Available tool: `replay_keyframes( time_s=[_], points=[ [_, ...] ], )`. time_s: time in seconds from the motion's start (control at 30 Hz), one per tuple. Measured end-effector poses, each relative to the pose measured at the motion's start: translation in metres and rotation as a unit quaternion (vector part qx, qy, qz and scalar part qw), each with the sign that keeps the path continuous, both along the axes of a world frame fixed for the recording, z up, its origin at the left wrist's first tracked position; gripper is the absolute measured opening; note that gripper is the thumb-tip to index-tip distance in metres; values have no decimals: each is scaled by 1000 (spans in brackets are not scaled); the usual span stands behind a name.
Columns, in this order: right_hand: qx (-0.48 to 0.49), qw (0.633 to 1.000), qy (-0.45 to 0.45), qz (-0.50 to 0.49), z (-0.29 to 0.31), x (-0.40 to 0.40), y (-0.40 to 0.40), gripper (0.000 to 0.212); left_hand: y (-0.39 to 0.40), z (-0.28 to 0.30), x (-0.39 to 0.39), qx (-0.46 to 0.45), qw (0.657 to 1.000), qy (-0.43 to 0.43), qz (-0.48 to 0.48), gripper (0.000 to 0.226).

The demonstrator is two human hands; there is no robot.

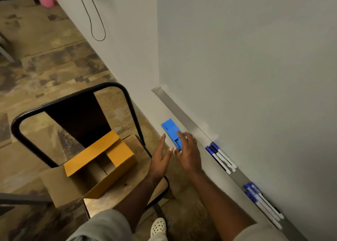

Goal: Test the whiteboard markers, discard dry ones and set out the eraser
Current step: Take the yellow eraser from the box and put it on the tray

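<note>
An open cardboard box sits on a wooden chair. Beside it the left hand hovers, fingers straight and spread. The right hand pinches the blue eraser before the tray, where marker clusters lie.

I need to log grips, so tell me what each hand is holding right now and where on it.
The right hand holds the blue eraser by its near end, fingers over the top. The left hand is open, holding nothing.
</note>
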State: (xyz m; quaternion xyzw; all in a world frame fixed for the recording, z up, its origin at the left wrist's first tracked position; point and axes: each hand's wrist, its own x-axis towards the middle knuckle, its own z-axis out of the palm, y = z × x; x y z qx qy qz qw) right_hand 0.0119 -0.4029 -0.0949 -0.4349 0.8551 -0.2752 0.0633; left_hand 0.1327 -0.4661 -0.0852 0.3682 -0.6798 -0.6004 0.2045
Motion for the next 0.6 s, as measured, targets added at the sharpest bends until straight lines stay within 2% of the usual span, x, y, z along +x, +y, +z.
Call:
replay_keyframes(
  time_s=[0.1,0.27,0.4,0.53,0.6],
  points=[
    [-9,999,21,-38,14,-33,-2,68,-4,14,-33,-4,1000,14,-24,69],
    [21,993,86,-73,12,-72,-7,61,-26,16,-77,1,999,4,-49,63],
    [68,991,98,-53,-2,-82,-19,59,-40,8,-103,-1,996,-42,-80,62],
    [103,989,91,-46,-11,-81,-29,46,-43,-5,-117,4,993,-69,-96,71],
    [126,986,102,-36,-15,-81,-31,50,-42,-7,-120,-11,993,-75,-92,73]
  ],
)
